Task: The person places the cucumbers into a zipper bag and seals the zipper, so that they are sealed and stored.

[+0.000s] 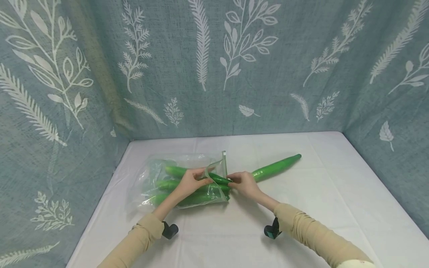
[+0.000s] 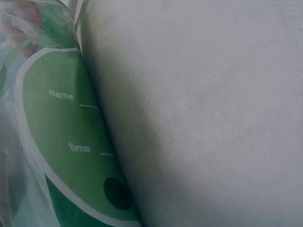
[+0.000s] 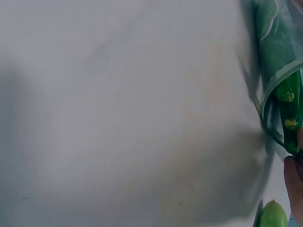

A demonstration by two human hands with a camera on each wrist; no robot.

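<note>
A clear zip bag [image 1: 139, 190] lies on its side at the left, its mouth facing right, with three cucumbers inside. My left hand [image 1: 190, 185] pinches the bag near its mouth, over the uppermost cucumber [image 1: 219, 179]. That cucumber's end pokes out at the opening, where my right hand [image 1: 247, 185] pinches it. Below it in the bag lie a middle cucumber [image 1: 167, 185] and a lower cucumber [image 1: 192, 201]. In the right wrist view, cucumber ends [image 3: 288, 97] show inside the curved bag rim [image 3: 267, 97], near my right fingers [image 3: 294, 189].
Another cucumber [image 1: 276, 168] lies slantwise on the white-covered table [image 1: 318, 208], just beyond my right hand. Printed on the bag is a green label [image 2: 57, 118] reading "name" and "time". A patterned blue-green curtain [image 1: 214, 104] hangs around the back and sides.
</note>
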